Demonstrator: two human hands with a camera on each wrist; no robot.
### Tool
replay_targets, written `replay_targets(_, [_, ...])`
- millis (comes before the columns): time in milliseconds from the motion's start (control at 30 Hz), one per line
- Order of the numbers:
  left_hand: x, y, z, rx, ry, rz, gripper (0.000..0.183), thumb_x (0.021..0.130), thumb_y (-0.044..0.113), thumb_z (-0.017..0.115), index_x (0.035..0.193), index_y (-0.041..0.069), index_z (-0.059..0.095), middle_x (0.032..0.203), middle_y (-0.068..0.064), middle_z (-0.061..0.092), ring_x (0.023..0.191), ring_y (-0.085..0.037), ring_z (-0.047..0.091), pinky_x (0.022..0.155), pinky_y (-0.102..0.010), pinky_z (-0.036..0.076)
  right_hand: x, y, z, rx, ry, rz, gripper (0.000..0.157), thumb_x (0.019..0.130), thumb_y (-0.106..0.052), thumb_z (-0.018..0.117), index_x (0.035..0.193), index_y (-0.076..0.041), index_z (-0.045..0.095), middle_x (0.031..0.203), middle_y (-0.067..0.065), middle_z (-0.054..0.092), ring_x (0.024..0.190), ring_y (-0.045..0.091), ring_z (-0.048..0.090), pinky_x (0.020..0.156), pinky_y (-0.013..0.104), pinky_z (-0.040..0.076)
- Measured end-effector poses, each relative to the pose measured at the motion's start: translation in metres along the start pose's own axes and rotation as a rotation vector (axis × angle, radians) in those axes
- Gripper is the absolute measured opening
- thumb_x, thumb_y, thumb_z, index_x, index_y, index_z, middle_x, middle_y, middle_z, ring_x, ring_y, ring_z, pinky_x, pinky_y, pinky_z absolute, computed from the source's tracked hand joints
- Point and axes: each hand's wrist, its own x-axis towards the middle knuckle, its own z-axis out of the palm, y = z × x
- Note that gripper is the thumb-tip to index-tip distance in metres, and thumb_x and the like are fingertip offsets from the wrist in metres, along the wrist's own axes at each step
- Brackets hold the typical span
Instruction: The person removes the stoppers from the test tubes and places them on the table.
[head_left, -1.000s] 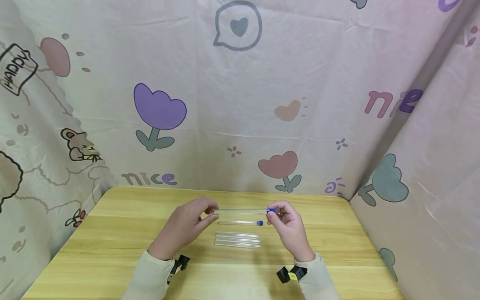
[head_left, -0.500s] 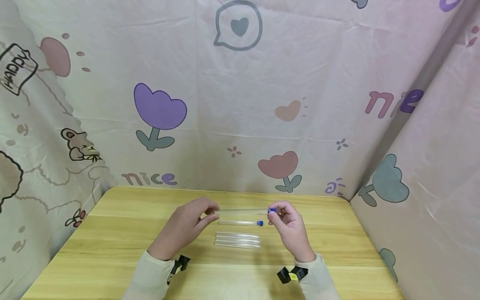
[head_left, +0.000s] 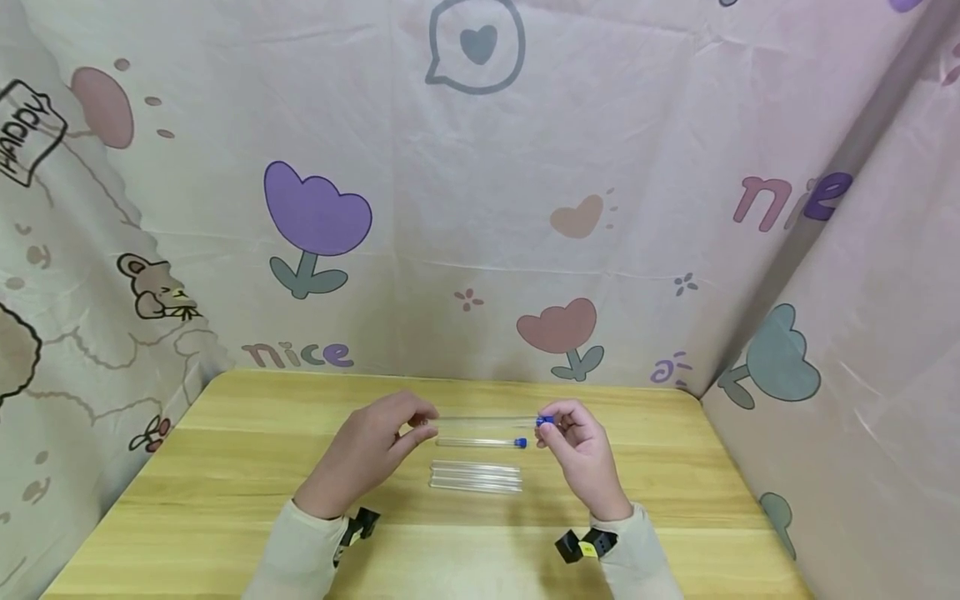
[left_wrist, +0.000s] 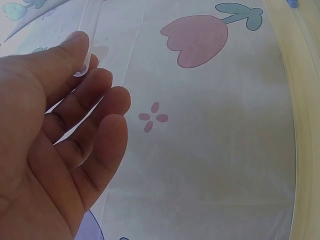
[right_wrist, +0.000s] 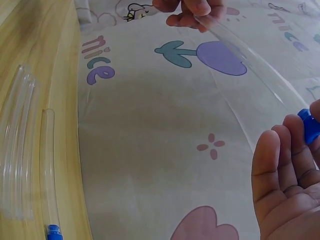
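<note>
A clear test tube (head_left: 487,422) is held level above the table between both hands. My left hand (head_left: 363,454) pinches its rounded end (left_wrist: 81,71) between thumb and index finger, the other fingers loosely bent. At the opposite end, my right hand (head_left: 585,458) pinches a blue cap (right_wrist: 309,125) at the tube's mouth; the right thumb and fingertips partly cover it. Nearer me on the wood lies a second tube (head_left: 476,443) with its blue cap (head_left: 521,443) pointing right. Several uncapped clear tubes (head_left: 475,477) lie side by side closer still.
The wooden table (head_left: 225,483) is bordered by a printed cloth backdrop (head_left: 465,200) behind and on both sides. A small black camera (head_left: 360,527) sits on the left wrist, and another wrist camera (head_left: 585,546) on the right.
The head view has tilted a little. My right hand has shifted very slightly right with the blue cap; both hands keep their grip, and the tubes on the table stay put.
</note>
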Motion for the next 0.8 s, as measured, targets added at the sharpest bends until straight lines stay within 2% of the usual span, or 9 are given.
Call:
replay_targets(133, [0.0,-0.001,-0.001,0.002,0.006,0.012,0.014,0.096,0.028,0.075,0.108,0.021,0.073,0.1,0.013,0.068,0.082,0.001,0.059,0.069,-0.022,0.055,0.0,0.001,-0.001,0.002,-0.004,-0.002,0.013,0.103,0.009,0.053,0.115,0.015,0.053,0.097,0.006,0.063,0.086,0.012,0.064,0.077,0.028,0.059])
replay_targets(233, [0.001,-0.002,-0.002,0.025,0.011,0.0,0.014,0.097,0.029,0.074,0.109,0.021,0.074,0.102,0.012,0.07,0.082,0.001,0.06,0.07,-0.023,0.056,0.0,0.002,-0.002,-0.023,0.034,0.026,0.014,0.103,0.007,0.055,0.114,0.015,0.053,0.097,0.007,0.063,0.087,0.015,0.064,0.078,0.028,0.058])
replay_targets(300, [0.0,-0.004,-0.003,0.047,0.007,-0.026,0.014,0.097,0.028,0.074,0.109,0.021,0.075,0.102,0.013,0.07,0.083,0.0,0.061,0.071,-0.025,0.056,0.001,0.002,-0.002,-0.044,0.083,0.051,0.015,0.103,0.004,0.056,0.114,0.014,0.054,0.097,0.007,0.063,0.088,0.017,0.064,0.08,0.027,0.058])
replay_targets(400, [0.0,-0.007,0.0,0.074,-0.035,-0.11,0.012,0.095,0.028,0.077,0.106,0.021,0.076,0.099,0.014,0.069,0.083,-0.002,0.061,0.073,-0.027,0.056,0.001,0.001,-0.003,-0.064,0.156,0.087,0.015,0.104,0.001,0.058,0.113,0.012,0.056,0.097,0.007,0.063,0.089,0.018,0.064,0.082,0.025,0.057])
replay_targets(467, [-0.001,-0.01,0.005,0.072,-0.087,-0.177,0.011,0.094,0.027,0.078,0.104,0.021,0.076,0.097,0.014,0.069,0.083,-0.003,0.061,0.075,-0.029,0.056,0.001,0.001,-0.003,-0.072,0.176,0.104,0.014,0.104,0.0,0.059,0.113,0.01,0.057,0.096,0.007,0.063,0.089,0.018,0.065,0.082,0.025,0.057])
replay_targets(567, [0.0,-0.015,0.017,0.055,-0.161,-0.269,0.009,0.094,0.027,0.079,0.1,0.021,0.076,0.093,0.014,0.067,0.08,-0.004,0.059,0.075,-0.031,0.055,0.001,0.0,-0.003,-0.084,0.162,0.116,0.013,0.103,0.001,0.059,0.113,0.009,0.058,0.096,0.006,0.062,0.089,0.018,0.065,0.082,0.025,0.057])
replay_targets(700, [0.002,-0.025,0.037,0.022,-0.228,-0.347,0.007,0.093,0.025,0.079,0.097,0.02,0.077,0.088,0.014,0.065,0.076,-0.005,0.056,0.073,-0.03,0.053,0.002,-0.001,-0.002,-0.088,0.127,0.123,0.012,0.103,0.001,0.059,0.114,0.007,0.059,0.096,0.007,0.062,0.09,0.017,0.065,0.082,0.027,0.058])
replay_targets(800, [0.004,-0.033,0.051,0.0,-0.267,-0.38,0.006,0.092,0.023,0.08,0.096,0.019,0.077,0.086,0.014,0.064,0.074,-0.005,0.055,0.074,-0.03,0.053,0.002,0.0,-0.003,-0.086,0.11,0.124,0.014,0.103,0.001,0.059,0.115,0.007,0.059,0.097,0.008,0.062,0.09,0.017,0.065,0.083,0.027,0.057])
